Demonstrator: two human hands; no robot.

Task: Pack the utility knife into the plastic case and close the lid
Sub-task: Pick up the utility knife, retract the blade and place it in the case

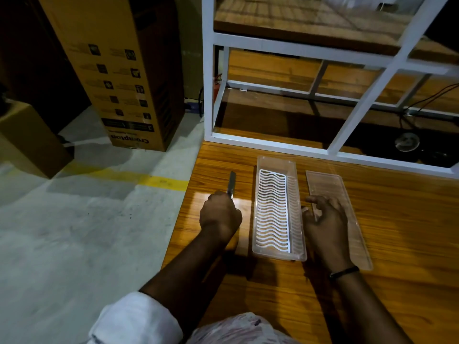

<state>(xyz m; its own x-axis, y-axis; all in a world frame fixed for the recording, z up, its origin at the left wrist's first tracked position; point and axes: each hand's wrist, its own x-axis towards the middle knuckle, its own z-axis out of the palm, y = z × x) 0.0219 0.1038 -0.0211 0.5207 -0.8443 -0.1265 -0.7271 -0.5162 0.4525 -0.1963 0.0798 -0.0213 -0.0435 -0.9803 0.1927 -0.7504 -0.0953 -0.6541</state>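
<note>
A clear plastic case (296, 189) lies open on the wooden table, with a white wavy grid insert (273, 209) inside it. Its clear lid (347, 194) lies flat just to the right of the case. Left of the case, my left hand (219, 214) is closed around the utility knife (231, 183), whose dark slim front end sticks out beyond my fingers and points away from me. My right hand (325, 219) rests with fingers spread on the near left part of the lid, next to the case's right wall.
A white metal shelf frame (268, 142) stands on the wooden table (397, 232) right behind the case. The table's left edge runs just left of my left hand. Cardboard boxes (119, 70) stand on the concrete floor with a yellow line (149, 180).
</note>
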